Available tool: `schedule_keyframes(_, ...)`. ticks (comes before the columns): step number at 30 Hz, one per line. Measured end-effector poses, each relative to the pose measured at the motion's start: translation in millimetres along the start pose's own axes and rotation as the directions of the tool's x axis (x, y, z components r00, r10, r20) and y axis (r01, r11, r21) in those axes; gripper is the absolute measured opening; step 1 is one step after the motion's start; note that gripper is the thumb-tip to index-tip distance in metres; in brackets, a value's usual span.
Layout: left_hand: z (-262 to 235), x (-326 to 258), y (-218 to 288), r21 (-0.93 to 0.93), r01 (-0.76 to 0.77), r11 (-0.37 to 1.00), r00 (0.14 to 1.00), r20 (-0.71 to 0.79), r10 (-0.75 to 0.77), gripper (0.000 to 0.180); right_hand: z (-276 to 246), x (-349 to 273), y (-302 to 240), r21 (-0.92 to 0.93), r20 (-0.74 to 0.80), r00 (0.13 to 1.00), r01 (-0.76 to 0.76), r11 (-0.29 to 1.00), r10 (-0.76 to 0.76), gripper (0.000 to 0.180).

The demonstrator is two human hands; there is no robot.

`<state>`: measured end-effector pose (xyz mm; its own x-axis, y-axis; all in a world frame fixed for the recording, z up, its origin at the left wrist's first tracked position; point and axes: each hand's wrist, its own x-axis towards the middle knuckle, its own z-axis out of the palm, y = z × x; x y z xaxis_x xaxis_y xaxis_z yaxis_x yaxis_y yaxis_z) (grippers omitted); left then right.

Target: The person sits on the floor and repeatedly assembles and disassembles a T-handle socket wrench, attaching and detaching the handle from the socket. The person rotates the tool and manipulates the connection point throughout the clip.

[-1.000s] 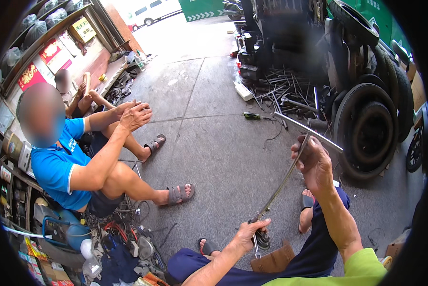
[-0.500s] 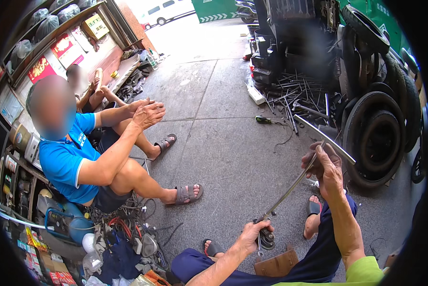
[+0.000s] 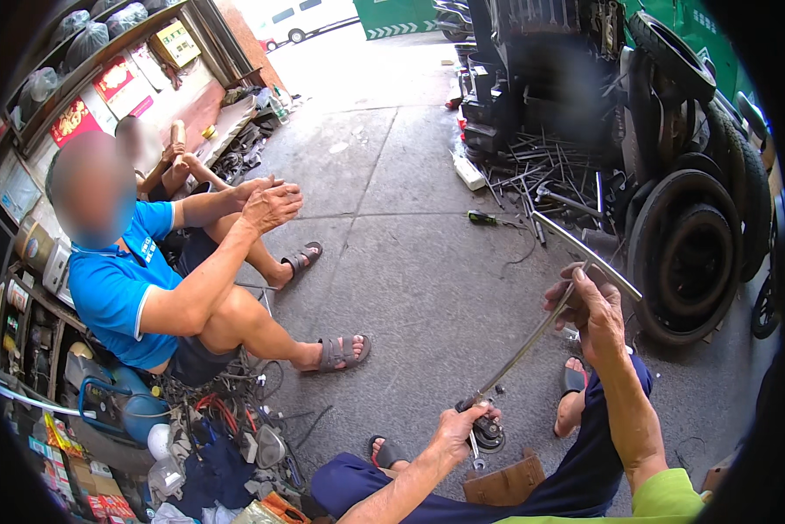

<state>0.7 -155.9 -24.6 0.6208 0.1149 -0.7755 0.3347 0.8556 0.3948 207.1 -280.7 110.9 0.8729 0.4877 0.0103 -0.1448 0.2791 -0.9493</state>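
Observation:
A long T-shaped metal bar, likely a T-handle wrench, slants across in front of me, its crossbar at the upper right. Just below that crossbar, my right hand has the shaft between thumb and fingers. Down at the other end, my left hand is closed round a dark metal part where the shaft meets it. Most of that part is hidden by the fingers. A small silver spanner end sticks out beneath the left hand. Whether the spanner is gripped separately cannot be seen.
To my left sits a person in a blue shirt, another person behind. Tyres and metal rods lie at right. A green-handled screwdriver is on the floor. A brown block lies between my feet; clutter lies lower left.
The crossbar and my right hand have shifted slightly left, the crossbar's far end dipping a little. My left hand keeps its hold on the dark part.

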Motion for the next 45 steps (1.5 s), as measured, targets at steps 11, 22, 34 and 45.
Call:
schedule_keyframes(11,0,2,0,0.029,0.002,1.0,1.0,-0.013,-0.001,0.02,4,-5,-6,0.027,0.169,0.981,0.092,0.995,-0.095,0.025)
schedule_keyframes(22,-5,-1,-2,0.051,0.09,0.995,0.991,0.091,-0.094,0.02,-4,-5,-12,-0.033,0.104,0.992,0.079,0.996,-0.075,0.028)
schedule_keyframes(34,19,-24,8,0.345,-0.179,0.921,0.968,-0.106,0.227,0.029,-15,-4,-7,-0.154,0.132,0.987,0.116,0.981,-0.097,0.035)
schedule_keyframes(45,21,-24,12,0.684,-0.359,0.634,0.889,0.044,0.456,0.036,-13,-6,-3,-0.282,-0.032,0.993,0.101,0.954,-0.114,0.033)
